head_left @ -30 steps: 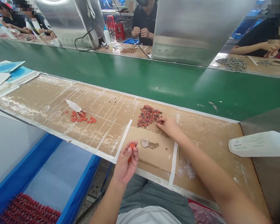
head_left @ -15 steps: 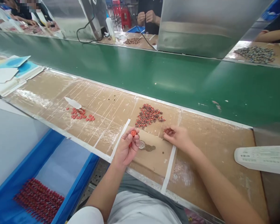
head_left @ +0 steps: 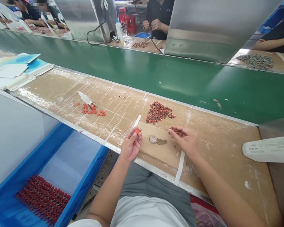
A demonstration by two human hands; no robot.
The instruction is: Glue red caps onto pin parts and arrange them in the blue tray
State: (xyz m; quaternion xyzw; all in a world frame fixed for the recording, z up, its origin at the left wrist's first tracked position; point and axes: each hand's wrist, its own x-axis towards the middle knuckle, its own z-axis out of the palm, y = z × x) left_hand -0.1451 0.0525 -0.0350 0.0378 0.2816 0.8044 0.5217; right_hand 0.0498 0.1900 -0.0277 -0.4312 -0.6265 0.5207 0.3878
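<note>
My left hand (head_left: 132, 145) is closed on a small red disc (head_left: 137, 131), held up at the fingertips; another bit of red shows lower between the fingers. To its right, my right hand (head_left: 185, 138) pinches a small red-and-dark piece (head_left: 170, 128) between thumb and forefinger. Beyond both hands lies a pile of small red-and-dark pieces (head_left: 159, 112). Between the hands, a small round clear dish (head_left: 153, 138) sits on a cardboard sheet (head_left: 165, 156), with a dark wet stain beside it. Loose red discs (head_left: 92, 108) lie farther left by a white pointed scoop-like piece (head_left: 85, 97).
A green conveyor belt (head_left: 137, 71) runs behind the table. At lower left, a blue bin (head_left: 85, 157) holds rows of red-topped pieces (head_left: 42, 198). A white bottle (head_left: 267, 149) lies at right; stacked sheets (head_left: 19, 69) are at far left. Co-workers sit across the belt.
My right hand has come away from near the pile with a small red-and-dark piece showing at its fingertips. The camera view has shifted slightly. My left hand still holds the red disc.
</note>
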